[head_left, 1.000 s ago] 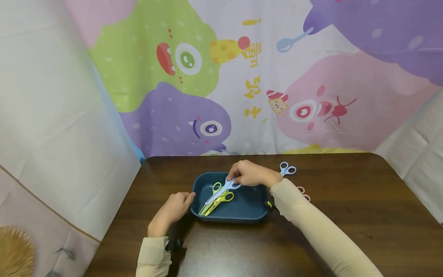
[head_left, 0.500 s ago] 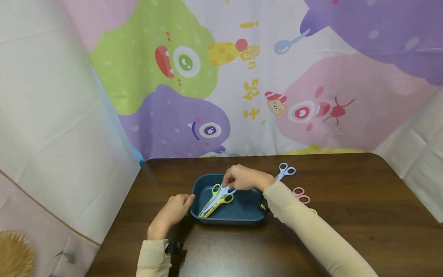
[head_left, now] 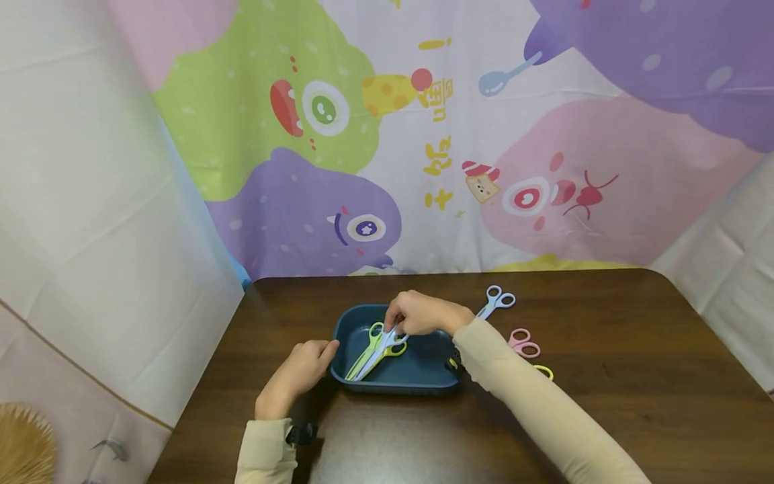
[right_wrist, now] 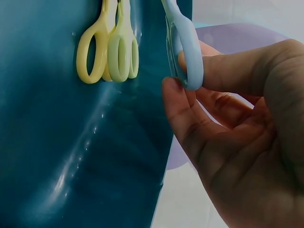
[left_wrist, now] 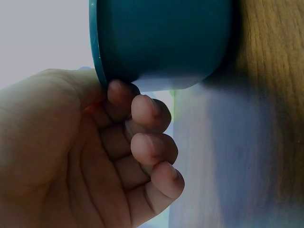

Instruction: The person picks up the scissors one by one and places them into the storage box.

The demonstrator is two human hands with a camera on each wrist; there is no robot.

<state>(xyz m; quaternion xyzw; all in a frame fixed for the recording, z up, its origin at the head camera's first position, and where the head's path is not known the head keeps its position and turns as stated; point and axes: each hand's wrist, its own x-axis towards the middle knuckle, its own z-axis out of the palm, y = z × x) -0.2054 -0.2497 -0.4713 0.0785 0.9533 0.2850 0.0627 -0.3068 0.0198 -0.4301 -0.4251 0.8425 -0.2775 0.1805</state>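
My right hand (head_left: 423,313) pinches a pair of light blue scissors (head_left: 384,344) by a handle loop, over the left part of a dark blue-green tray (head_left: 423,368). In the right wrist view, thumb and fingertips meet at that loop, and the blades run out of frame. Yellow scissors (right_wrist: 101,27) and light green scissors (right_wrist: 122,38) lie together inside the tray; in the head view the blue pair partly covers them. At the tray's left end, my left hand (head_left: 299,371) grips the rim between thumb and forefinger, its other fingers curled beside the outer wall.
Right of the tray on the brown table (head_left: 423,437) lie more scissors: a blue pair (head_left: 487,309), a pink pair (head_left: 515,344) and a yellow handle (head_left: 547,368), partly hidden by my right sleeve. A printed cloth (head_left: 441,255) hangs behind the table.
My right hand has moved slightly left and lower with the blue scissors, bringing them over the yellow pair. More of the pink and yellow scissors on the table shows. My left hand stays at the rim.
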